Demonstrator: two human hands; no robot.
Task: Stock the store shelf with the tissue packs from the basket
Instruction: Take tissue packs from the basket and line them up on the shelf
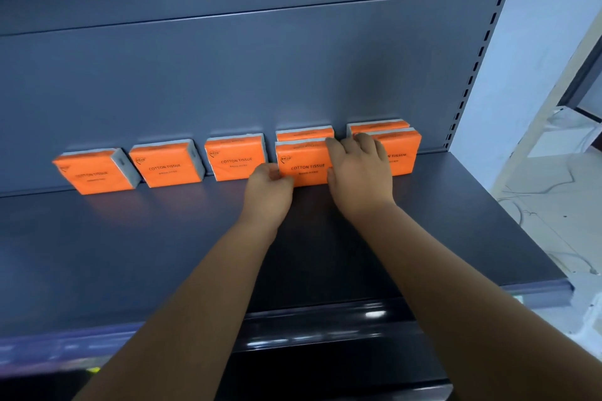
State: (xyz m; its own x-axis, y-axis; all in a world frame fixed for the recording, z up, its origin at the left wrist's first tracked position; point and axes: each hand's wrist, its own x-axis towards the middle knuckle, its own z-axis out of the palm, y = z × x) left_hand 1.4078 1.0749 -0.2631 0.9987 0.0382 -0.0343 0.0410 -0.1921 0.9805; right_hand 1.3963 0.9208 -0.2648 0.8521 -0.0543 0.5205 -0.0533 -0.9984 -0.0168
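**Head view.** A dark grey metal shelf (130, 254) carries seven orange plastic-wrapped tissue packs, stood on edge along the grey back panel (228, 75).

From the left, the far-left pack (93, 172), second pack (164, 166) and third pack (236, 159) are set singly with narrow gaps between them. The front middle pack (304, 164) is held at both ends:

- **Left hand** (268, 187): the grip is closed on the pack's lower left corner, and the fingertips are hidden behind curled knuckles.
- **Right hand** (360, 172): the grip is closed on the pack's right edge, with the forefinger over the top corner and the thumb on the face.

**Hidden or unclear**
- The rear middle pack (304, 133) and right rear pack (378, 125) are hidden except for their top strips.
- The left part of the right front pack (400, 153) is covered by the right hand.
- "COTTON TISSUE" is readable on most faces. It is blurred on the far-left pack, and the small print beneath cannot be made out.
- Both forearms are cut off by the lower frame edge.

**Edges and room**
- A broad band of shelf surface lies between the row and the pale front edge strip (537, 286).
- The right front pack stands near the shelf's right end, beside the slotted upright (472, 75).
- A glossy black lower shelf (325, 335) is seen below.
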